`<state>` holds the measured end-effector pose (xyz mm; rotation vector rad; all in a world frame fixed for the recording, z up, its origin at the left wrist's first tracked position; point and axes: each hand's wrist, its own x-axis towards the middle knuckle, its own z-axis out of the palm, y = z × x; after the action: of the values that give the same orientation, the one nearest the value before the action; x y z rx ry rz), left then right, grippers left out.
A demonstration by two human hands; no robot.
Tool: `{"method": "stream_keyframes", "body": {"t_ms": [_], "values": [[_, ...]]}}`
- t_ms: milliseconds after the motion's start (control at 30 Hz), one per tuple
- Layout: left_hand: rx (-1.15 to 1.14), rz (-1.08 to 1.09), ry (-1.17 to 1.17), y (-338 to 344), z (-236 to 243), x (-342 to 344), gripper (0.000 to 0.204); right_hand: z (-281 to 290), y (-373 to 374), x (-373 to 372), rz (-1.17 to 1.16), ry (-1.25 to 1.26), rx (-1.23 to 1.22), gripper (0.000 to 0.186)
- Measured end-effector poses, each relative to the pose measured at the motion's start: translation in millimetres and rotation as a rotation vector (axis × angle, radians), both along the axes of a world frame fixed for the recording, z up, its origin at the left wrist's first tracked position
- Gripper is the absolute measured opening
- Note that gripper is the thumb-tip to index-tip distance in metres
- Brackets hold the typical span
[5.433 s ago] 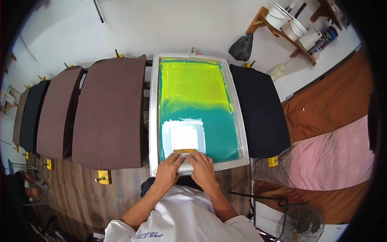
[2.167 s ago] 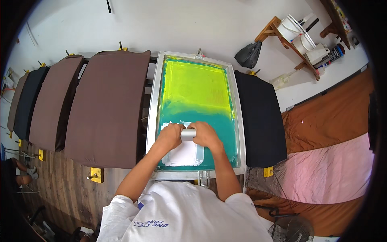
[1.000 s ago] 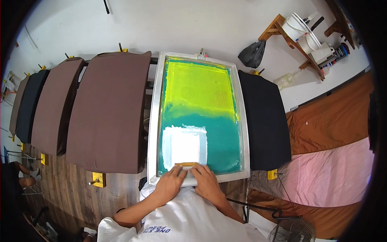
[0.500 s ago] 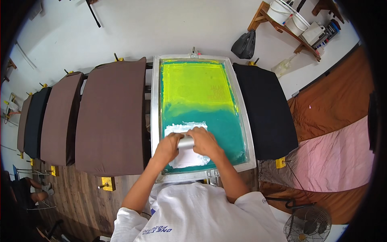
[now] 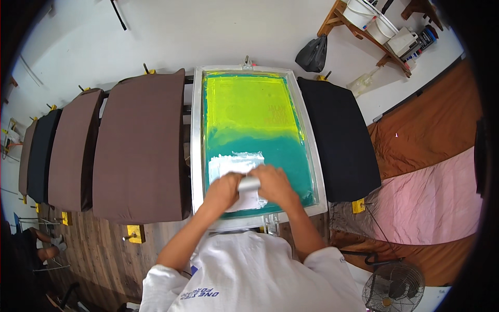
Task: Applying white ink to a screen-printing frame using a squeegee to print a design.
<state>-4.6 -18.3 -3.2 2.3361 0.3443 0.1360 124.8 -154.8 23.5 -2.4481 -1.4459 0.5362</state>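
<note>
An aluminium-framed printing screen (image 5: 196, 140) lies in front of me, yellow-green over its far half and teal nearer me, with a patch of white ink (image 5: 227, 164) in its lower left. Both my hands grip a silver-handled squeegee (image 5: 249, 183) on that white patch: my left hand (image 5: 224, 191) is closed round its left end, my right hand (image 5: 273, 184) round its right end, slightly blurred. The blade is hidden beneath the handle and hands. A metal clamp (image 5: 271, 224) is on the frame's near edge.
Brown fabric-covered boards (image 5: 138, 145) and darker ones stand to the left, a black one (image 5: 338, 138) to the right. A wall shelf (image 5: 343, 21) holds white buckets; a black bag (image 5: 312, 54) hangs below. Orange-and-pink fabric (image 5: 426, 197), a fan (image 5: 392, 286) and another person's legs (image 5: 47, 255) are at the sides.
My hands and the squeegee have gone back and forth between the screen's near edge and the white patch. Since half a second ago they have shifted slightly right and toward me.
</note>
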Motion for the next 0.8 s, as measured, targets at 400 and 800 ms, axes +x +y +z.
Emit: {"method": "stream_keyframes", "body": {"t_ms": [400,800], "values": [[-0.013,-0.022,-0.016,-39,-15,-45,0.046,-22,-47,-47,-0.008,0.092,0.116,0.057],[0.050,0.095,-0.126,13,-14,-5,0.025,-4,20,2,0.078,0.003,0.049,0.046]]}}
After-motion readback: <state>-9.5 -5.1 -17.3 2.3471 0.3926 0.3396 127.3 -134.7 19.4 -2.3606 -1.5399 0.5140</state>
